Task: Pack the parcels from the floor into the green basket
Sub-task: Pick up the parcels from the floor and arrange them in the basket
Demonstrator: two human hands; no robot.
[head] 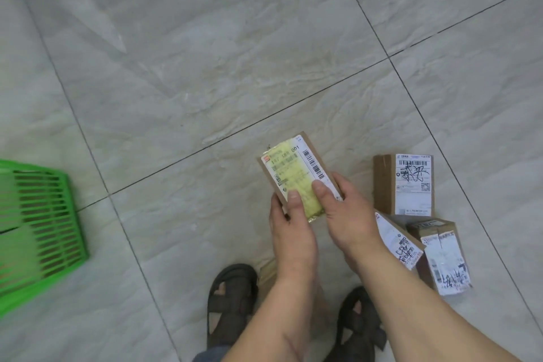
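A small brown cardboard parcel [293, 167] with a white label and yellow tape is held above the floor in both hands. My left hand [289, 226] grips its near left edge, thumb on the tape. My right hand [342, 209] grips its near right edge. The green plastic basket [44, 223] stands at the far left, partly cut off by the frame edge. Three more labelled parcels lie on the floor to the right: one upright [402, 184], one tilted [398, 239], one nearer [443, 256]. Another brown parcel [269, 273] shows partly under my left forearm.
The floor is grey marble-look tile with dark grout lines [246, 123]. My two feet in dark sandals [232, 300] stand at the bottom centre, just below the held parcel.
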